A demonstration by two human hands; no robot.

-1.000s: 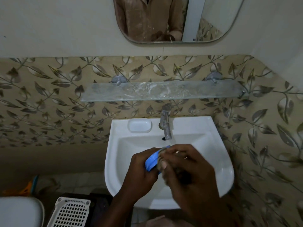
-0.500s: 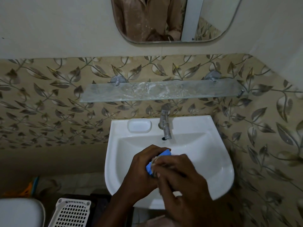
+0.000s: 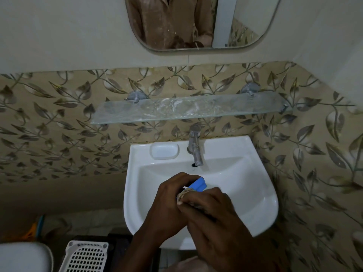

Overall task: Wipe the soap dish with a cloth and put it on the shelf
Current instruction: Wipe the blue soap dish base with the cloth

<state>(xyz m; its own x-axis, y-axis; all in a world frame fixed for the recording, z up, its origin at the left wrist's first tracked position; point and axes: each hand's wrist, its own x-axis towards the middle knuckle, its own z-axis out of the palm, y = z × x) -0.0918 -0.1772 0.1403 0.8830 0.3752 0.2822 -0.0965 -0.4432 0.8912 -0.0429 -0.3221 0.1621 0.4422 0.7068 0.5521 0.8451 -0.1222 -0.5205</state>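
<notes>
Over the white sink basin (image 3: 261, 195), my left hand (image 3: 167, 205) grips a blue soap dish (image 3: 197, 185); only one corner of it sticks out above the fingers. My right hand (image 3: 216, 218) presses a brownish cloth (image 3: 185, 194) against the dish from the right, and little of the cloth shows between the two hands. The glass shelf (image 3: 188, 109) hangs on the leaf-patterned wall above the tap, with smears on its surface and nothing standing on it.
A metal tap (image 3: 195, 148) stands at the back of the sink beside a moulded soap recess (image 3: 164, 151). A mirror (image 3: 198, 22) hangs above the shelf. Below left are a white perforated basket (image 3: 86, 256) and a white rounded object (image 3: 23, 258).
My right hand with the cloth has slid down and back across the dish, while the left hand has turned the dish so its blue corner points up. The view shifted slightly.
</notes>
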